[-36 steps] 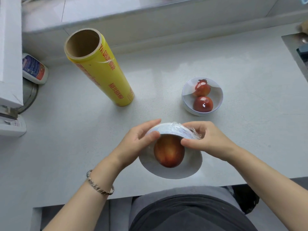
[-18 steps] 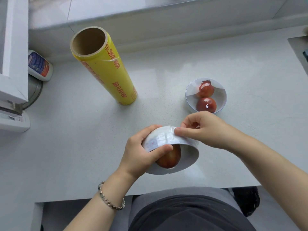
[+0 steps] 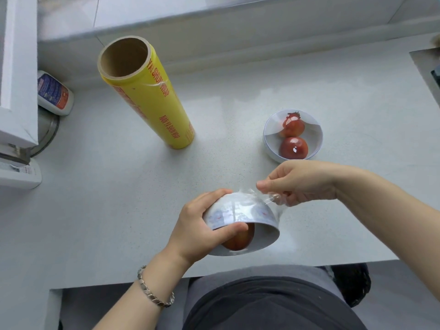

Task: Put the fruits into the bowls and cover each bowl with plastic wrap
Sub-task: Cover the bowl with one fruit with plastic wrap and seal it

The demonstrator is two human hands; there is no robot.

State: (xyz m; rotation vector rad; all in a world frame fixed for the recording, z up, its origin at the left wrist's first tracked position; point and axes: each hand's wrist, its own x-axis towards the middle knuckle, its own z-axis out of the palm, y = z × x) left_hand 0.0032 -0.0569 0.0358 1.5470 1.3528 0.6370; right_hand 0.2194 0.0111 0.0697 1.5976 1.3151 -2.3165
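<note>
Near the counter's front edge my left hand [image 3: 200, 225] holds a white bowl [image 3: 242, 214] tilted steeply toward me, its mouth facing me. A reddish-orange fruit [image 3: 238, 239] shows inside, behind clear plastic wrap. My right hand [image 3: 297, 182] pinches a loose edge of that plastic wrap [image 3: 273, 198] just behind the bowl's base, pulled away from the bowl. A second white bowl [image 3: 293, 135] stands farther right, with two red fruits [image 3: 293, 148] in it under a shiny film. The yellow plastic wrap roll [image 3: 145, 91] stands upright at the back left.
A white bottle [image 3: 53, 92] with a blue and red label lies at the far left beside a white appliance [image 3: 16, 91]. A recessed sink or hob edge [image 3: 426, 67] sits at the far right. The counter's front edge runs just below the bowl.
My left hand has tipped the bowl further, so more of its outside shows. My right hand has moved right and back, drawing the wrap's edge away from the bowl.
</note>
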